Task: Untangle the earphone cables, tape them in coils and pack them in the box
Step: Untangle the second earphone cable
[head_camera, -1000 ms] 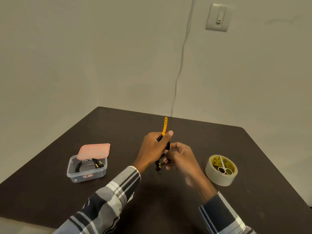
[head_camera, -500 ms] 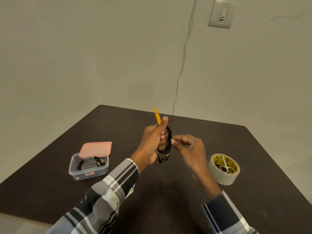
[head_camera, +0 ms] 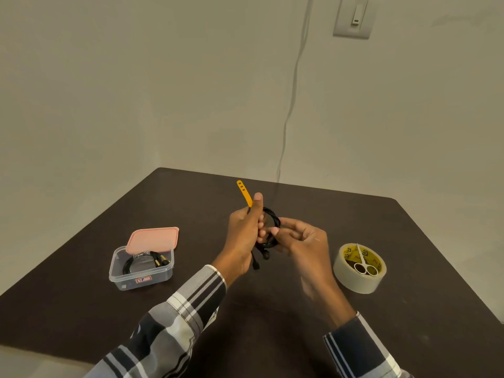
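Here, above the counter (head_camera: 300, 336), the left hand (head_camera: 245, 230) grips a coiled black earphone cable (head_camera: 274, 222); the right hand (head_camera: 297, 237) pinches its loops. Light and floppy, it likely springs apart unless held across the bundle.

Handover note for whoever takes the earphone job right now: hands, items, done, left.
Left hand grips the black cable coil with its yellow strap sticking up.
Right hand pinches the coil's near side.
Clear box sits left on the table, pink lid leaning on its far rim, one coiled cable inside.
Tape roll sits right, small scissors on it.
Done: one coil boxed.
Left: tape this coil, box it.
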